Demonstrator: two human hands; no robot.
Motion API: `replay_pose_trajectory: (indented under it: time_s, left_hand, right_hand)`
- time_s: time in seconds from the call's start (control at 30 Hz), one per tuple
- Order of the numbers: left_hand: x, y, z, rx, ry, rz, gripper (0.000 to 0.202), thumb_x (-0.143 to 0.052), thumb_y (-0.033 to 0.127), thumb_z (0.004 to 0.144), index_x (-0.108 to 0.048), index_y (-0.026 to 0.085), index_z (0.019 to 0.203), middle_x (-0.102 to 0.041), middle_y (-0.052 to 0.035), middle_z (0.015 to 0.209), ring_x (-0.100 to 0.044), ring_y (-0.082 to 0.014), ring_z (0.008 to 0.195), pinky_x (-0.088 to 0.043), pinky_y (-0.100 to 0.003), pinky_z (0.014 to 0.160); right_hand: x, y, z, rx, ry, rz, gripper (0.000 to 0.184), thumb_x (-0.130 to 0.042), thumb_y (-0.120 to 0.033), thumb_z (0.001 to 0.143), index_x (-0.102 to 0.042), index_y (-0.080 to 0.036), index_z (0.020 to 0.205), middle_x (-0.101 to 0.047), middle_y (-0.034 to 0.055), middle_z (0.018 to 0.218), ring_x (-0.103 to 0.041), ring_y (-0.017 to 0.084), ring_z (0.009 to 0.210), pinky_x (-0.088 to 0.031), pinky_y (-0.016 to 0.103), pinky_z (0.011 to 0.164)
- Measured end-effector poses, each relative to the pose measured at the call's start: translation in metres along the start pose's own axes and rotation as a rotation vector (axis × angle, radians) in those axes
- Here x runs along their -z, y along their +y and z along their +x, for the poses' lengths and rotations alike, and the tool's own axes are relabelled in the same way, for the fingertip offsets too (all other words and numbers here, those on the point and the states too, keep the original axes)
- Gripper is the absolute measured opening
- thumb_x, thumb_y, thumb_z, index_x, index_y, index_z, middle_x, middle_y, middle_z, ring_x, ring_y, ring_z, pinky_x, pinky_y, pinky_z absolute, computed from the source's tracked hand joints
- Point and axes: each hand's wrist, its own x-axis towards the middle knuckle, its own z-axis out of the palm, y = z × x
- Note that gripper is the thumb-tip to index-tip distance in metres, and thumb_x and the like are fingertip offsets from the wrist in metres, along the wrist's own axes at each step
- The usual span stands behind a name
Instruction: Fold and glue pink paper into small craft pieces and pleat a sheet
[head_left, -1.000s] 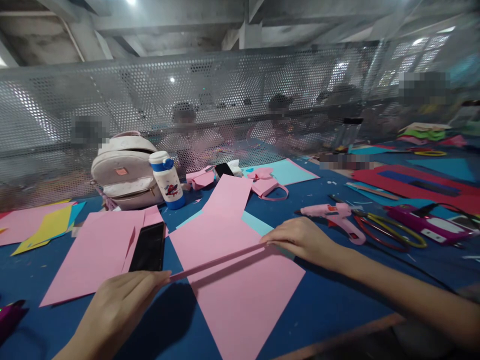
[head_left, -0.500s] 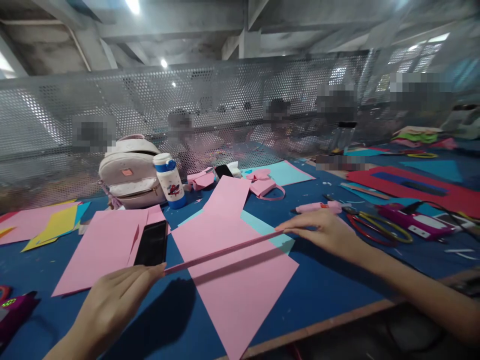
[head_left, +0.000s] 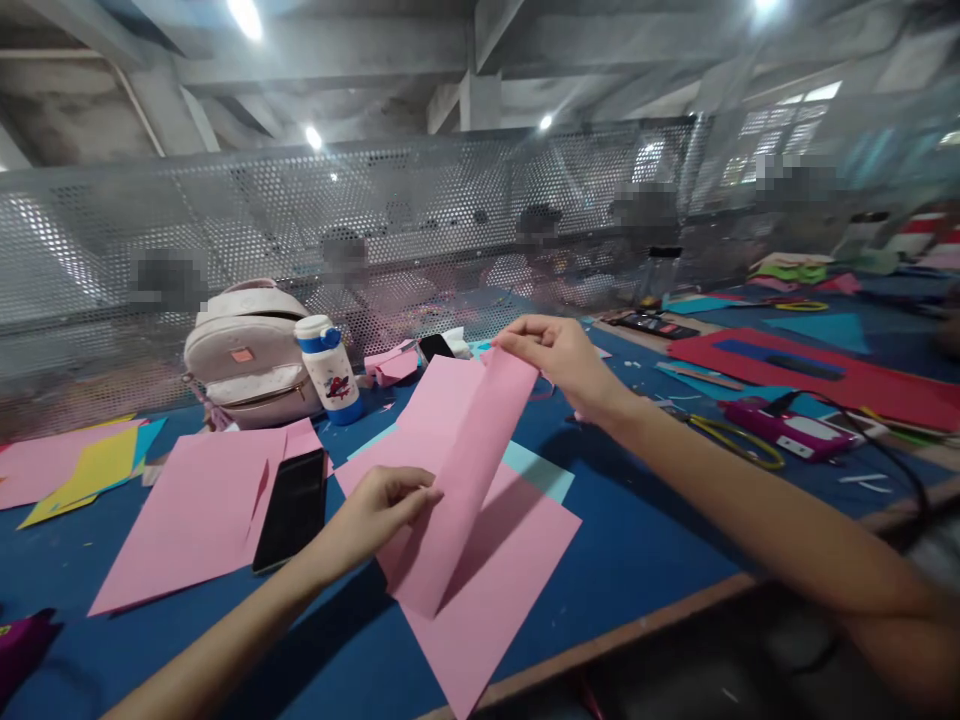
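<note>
A long pink paper strip [head_left: 476, 480] is held up at a slant over the table, its broad face toward me. My right hand [head_left: 566, 365] pinches its upper end between thumb and fingers. Lower down, my left hand [head_left: 386, 510] is closed on the strip's left edge. Beneath it lie larger pink sheets [head_left: 517, 560], with a light blue sheet [head_left: 544, 472] showing from under them. The strip casts a shadow on the pink sheet. To the left of my left hand, a black phone [head_left: 292, 505] rests partly over another pink sheet [head_left: 187, 510].
A white backpack [head_left: 251, 350] and a bottle [head_left: 330, 370] stand at the back before a perforated metal screen [head_left: 435, 220]. Yellow-handled scissors [head_left: 739, 442], a purple device [head_left: 787, 425] with a cable and red sheets [head_left: 862, 400] lie right. People are behind the screen.
The strip was held edge-on across the sheets; now it is turned face-on and slants upward. My right hand has risen up and left, while my left hand has moved right.
</note>
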Motion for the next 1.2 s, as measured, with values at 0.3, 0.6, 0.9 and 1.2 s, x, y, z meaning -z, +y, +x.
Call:
replay_pose_trajectory:
  time_s: [0.3,0.6,0.9,1.2]
  left_hand:
    - [-0.02,-0.028,0.024,0.054,0.235,-0.21,0.057,-0.053,0.062,0.087,-0.032,0.021,0.055,-0.027,0.0053,0.056,-0.027,-0.0096,0.054,-0.022,-0.024,0.052]
    - [-0.028,-0.056,0.016,0.158,0.32,-0.287,0.057,-0.057,0.064,0.085,-0.032,0.021,0.058,-0.025,0.0064,0.057,-0.024,-0.0084,0.053,-0.02,-0.022,0.049]
    - [-0.031,-0.051,0.014,0.143,0.298,-0.245,0.059,-0.056,0.067,0.083,-0.035,0.02,0.055,-0.031,0.0057,0.052,-0.03,-0.0091,0.05,-0.024,-0.022,0.049]
    - [-0.04,-0.052,0.011,0.13,0.215,-0.192,0.058,-0.053,0.064,0.086,-0.031,0.02,0.054,-0.024,0.005,0.054,-0.023,-0.009,0.053,-0.017,-0.026,0.051]
  right_hand:
    - [-0.054,0.071,-0.02,-0.362,-0.14,0.484,0.047,-0.066,-0.066,0.081,-0.067,-0.019,0.085,-0.071,0.0014,0.073,-0.063,0.013,0.066,-0.049,0.023,0.061]
    - [-0.088,0.104,-0.068,-0.521,-0.517,0.39,0.051,-0.075,-0.063,0.073,-0.07,-0.012,0.071,-0.071,0.0048,0.071,-0.062,0.017,0.067,-0.047,0.028,0.064]
    - [-0.087,0.103,-0.064,-0.502,-0.427,0.414,0.046,-0.077,-0.06,0.072,-0.07,-0.014,0.075,-0.071,0.0023,0.076,-0.062,0.018,0.074,-0.047,0.03,0.072]
    - [-0.077,0.1,-0.055,-0.537,-0.249,0.506,0.025,-0.077,-0.042,0.078,-0.069,-0.019,0.075,-0.071,-0.0001,0.071,-0.064,0.015,0.068,-0.051,0.027,0.07]
